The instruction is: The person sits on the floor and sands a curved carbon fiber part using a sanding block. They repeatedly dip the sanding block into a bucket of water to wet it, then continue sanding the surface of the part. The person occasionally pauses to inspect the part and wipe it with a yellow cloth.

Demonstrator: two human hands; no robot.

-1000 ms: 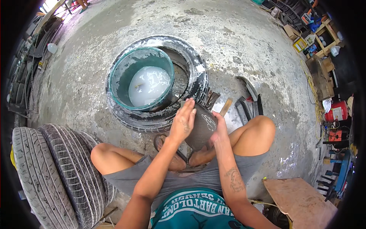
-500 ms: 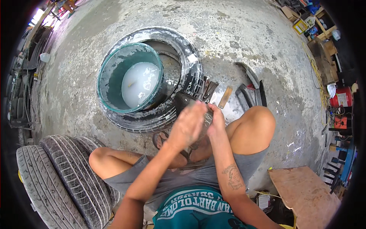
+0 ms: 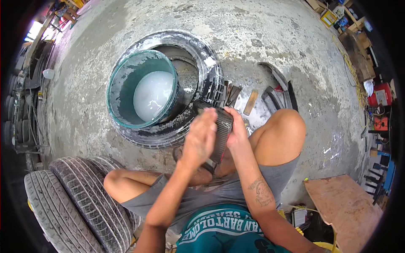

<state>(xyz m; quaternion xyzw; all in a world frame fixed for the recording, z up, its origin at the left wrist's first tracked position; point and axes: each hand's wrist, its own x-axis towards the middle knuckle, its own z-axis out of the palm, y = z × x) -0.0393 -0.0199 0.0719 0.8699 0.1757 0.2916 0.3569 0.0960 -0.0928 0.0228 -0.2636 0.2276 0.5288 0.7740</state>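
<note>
A dark, curved panel with a woven carbon-fibre look (image 3: 222, 128) is held upright above my lap; a thin red line runs down its lower right edge. My right hand (image 3: 237, 128) grips its right edge, with the thumb near the top. Against the panel's left face is my left hand (image 3: 200, 137), blurred by motion; whether anything lies under its fingers is hidden. Beyond my hands, a green bucket (image 3: 110, 86) of cloudy whitish water (image 3: 152, 95) sits in a tire (image 3: 206, 74) lying flat on the floor.
Right of the tire lie a block with a tan top (image 3: 251, 102), several dark strips (image 3: 232, 95) and curved black pieces (image 3: 287, 95). Used tires (image 3: 55, 206) stand at my left. A brown board (image 3: 344, 206) is at the lower right; a yellow cord (image 3: 350, 69) runs along the right side.
My left hand has moved left across the panel, uncovering more of its face and the red edge line. My right hand keeps its grip. The whole view has shifted slightly.
</note>
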